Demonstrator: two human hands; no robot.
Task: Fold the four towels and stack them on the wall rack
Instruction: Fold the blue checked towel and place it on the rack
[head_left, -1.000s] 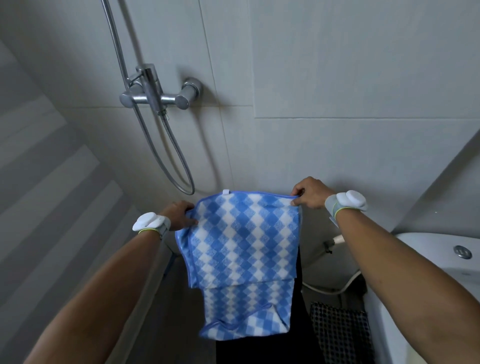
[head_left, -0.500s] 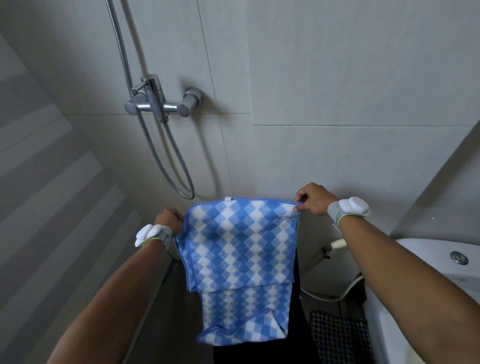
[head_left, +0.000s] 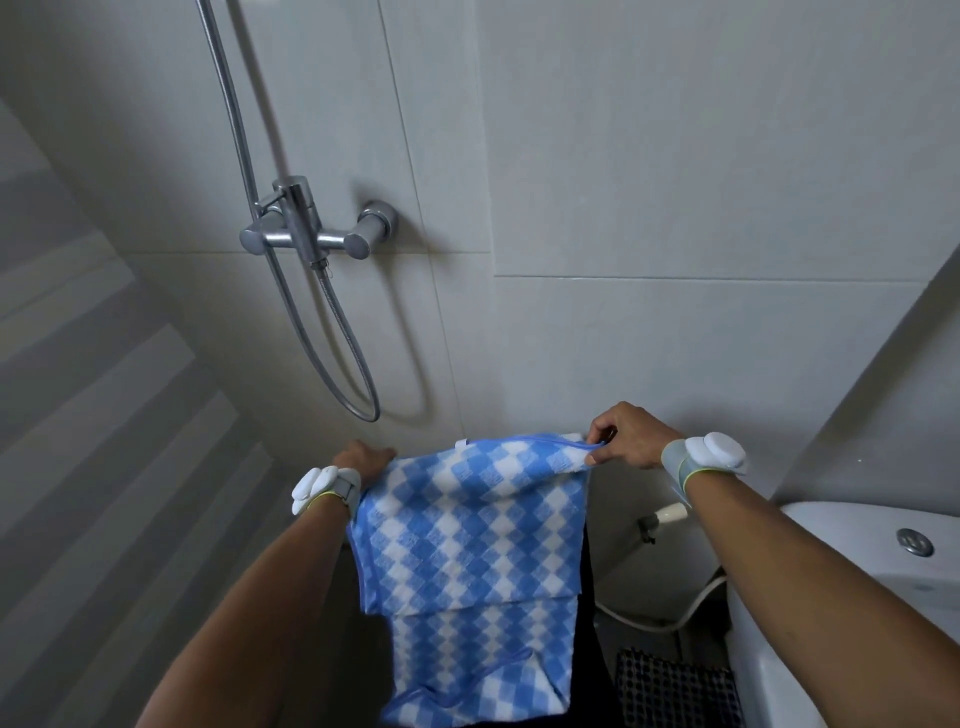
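While the blue-and-white checked towel (head_left: 467, 540) hangs in the lower centre of the frame, a shorter layer lying over a longer one, the right hand (head_left: 631, 436) pinches its upper right corner and the left hand (head_left: 363, 460) grips the upper left, the two well apart. Folding seems partway done. Next, the corners likely need bringing together with edges matched. No wall rack shows; only the shower mixer (head_left: 311, 228) at upper left.
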